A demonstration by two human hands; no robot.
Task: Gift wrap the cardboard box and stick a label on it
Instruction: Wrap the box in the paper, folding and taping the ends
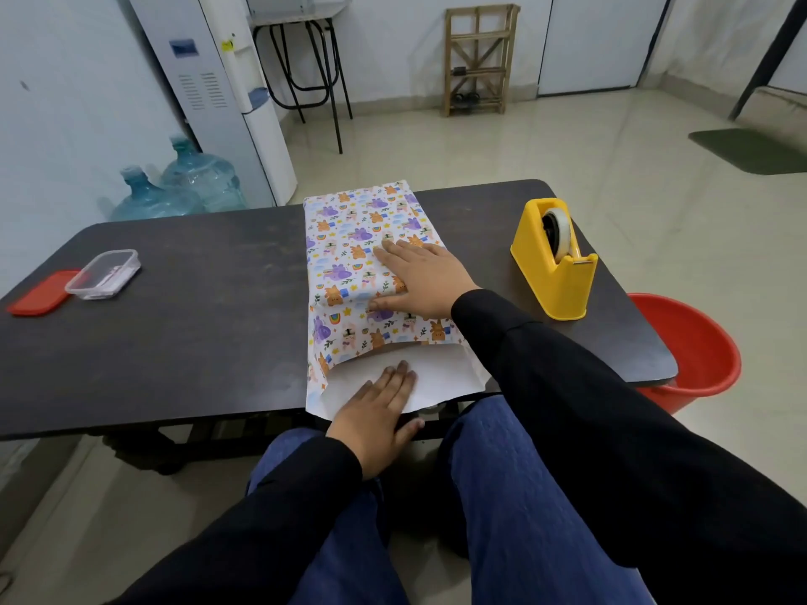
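Paper [349,238] lay loose under both hands. Right hand [419,281], left hand [375,412] pressed flat, fingers straight, close together. Reaching for tape [559,233] could let paper pop open.

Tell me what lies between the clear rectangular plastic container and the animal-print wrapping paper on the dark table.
Nothing: in the head view, only bare dark table stretches from the clear rectangular plastic container to the animal-print wrapping paper.

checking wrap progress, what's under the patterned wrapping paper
The wrapping paper forms a raised, boxy bulge under the flat right hand. The near end gapes, showing only white underside where the left hand rests. The box itself is covered.
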